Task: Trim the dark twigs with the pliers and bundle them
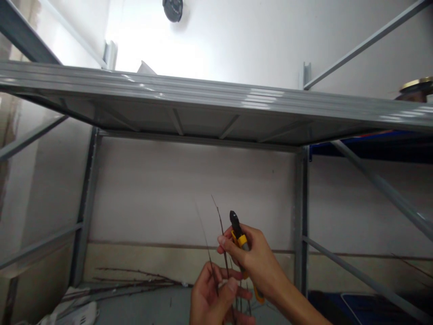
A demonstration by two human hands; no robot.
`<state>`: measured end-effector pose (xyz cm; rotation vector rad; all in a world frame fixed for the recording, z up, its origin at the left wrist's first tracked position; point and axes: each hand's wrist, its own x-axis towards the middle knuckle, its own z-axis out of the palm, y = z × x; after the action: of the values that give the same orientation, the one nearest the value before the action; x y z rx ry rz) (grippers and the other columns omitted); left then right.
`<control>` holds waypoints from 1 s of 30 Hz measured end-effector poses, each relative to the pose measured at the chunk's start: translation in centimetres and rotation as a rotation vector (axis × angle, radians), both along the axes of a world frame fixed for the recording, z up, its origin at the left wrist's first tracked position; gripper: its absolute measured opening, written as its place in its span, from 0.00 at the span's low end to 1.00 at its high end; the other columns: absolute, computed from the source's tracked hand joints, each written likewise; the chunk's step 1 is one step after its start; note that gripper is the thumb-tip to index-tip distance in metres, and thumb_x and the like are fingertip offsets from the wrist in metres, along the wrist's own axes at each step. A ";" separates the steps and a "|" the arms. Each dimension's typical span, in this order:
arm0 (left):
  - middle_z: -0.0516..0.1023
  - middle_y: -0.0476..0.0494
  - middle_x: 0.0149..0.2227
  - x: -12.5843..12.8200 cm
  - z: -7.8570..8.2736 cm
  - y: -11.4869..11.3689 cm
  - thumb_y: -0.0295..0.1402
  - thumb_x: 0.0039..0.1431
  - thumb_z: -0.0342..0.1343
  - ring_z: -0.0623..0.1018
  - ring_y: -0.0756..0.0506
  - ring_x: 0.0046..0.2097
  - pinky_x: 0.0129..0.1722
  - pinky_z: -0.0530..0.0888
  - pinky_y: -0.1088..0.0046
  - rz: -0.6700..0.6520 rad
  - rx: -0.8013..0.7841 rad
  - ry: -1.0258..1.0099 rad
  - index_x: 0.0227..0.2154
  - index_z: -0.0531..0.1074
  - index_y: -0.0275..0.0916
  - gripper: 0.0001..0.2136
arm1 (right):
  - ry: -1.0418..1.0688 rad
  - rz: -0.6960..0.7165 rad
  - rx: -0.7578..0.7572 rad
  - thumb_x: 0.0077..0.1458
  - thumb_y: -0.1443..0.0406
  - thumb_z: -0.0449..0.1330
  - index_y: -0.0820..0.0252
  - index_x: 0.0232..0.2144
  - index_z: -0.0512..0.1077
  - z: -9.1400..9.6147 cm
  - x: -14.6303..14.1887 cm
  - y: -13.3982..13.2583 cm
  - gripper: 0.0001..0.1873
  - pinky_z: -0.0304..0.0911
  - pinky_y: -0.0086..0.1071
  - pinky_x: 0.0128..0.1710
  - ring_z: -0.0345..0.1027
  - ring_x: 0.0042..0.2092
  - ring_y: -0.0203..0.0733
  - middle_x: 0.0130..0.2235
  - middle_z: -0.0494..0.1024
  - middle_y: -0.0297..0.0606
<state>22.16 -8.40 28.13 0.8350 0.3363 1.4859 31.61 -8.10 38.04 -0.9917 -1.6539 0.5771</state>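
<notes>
Slender twigs (222,225) are held nearly upright above the lower shelf (145,309) by the part-curled left hand (211,295); one is pinched by the thumb and fingertips of the right hand (259,259), in which yellow-handled pliers (242,241) are also gripped. A thin tip could be snapped by too hard a pinch, or the pliers dropped through the shared grip. Room is offered toward the wall (162,189), bounded overhead by the upper shelf (203,92) and lower left by loose branches (145,284).
</notes>
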 end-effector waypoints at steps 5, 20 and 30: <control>0.78 0.49 0.31 -0.6 1.2 0.2 0.44 0.43 0.74 0.73 0.52 0.17 0.08 0.65 0.83 -0.024 0.052 -0.019 0.30 0.64 0.40 0.24 | 0.040 0.009 -0.054 0.51 0.52 0.64 0.58 0.31 0.71 -0.2 -0.5 -0.3 0.16 0.57 0.27 0.16 0.66 0.23 0.37 0.28 0.79 0.39; 0.77 0.51 0.26 -0.9 1.2 0.3 0.46 0.43 0.74 0.70 0.56 0.14 0.10 0.61 0.85 0.035 -0.019 -0.051 0.38 0.73 0.37 0.25 | -0.035 -0.006 0.113 0.53 0.59 0.64 0.57 0.28 0.72 -0.3 -0.6 0.1 0.08 0.67 0.36 0.33 0.74 0.31 0.43 0.28 0.80 0.37; 0.75 0.53 0.26 -1.2 0.6 0.8 0.44 0.48 0.72 0.66 0.57 0.12 0.08 0.54 0.86 -0.017 0.004 -0.062 0.42 0.72 0.38 0.23 | -0.076 -0.009 0.115 0.55 0.59 0.64 0.57 0.29 0.72 -0.1 -0.4 -0.1 0.09 0.67 0.36 0.37 0.75 0.33 0.44 0.28 0.81 0.36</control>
<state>21.00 -7.60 28.68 0.7919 0.2792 1.4937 31.17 -8.22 37.95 -0.9464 -1.7288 0.4374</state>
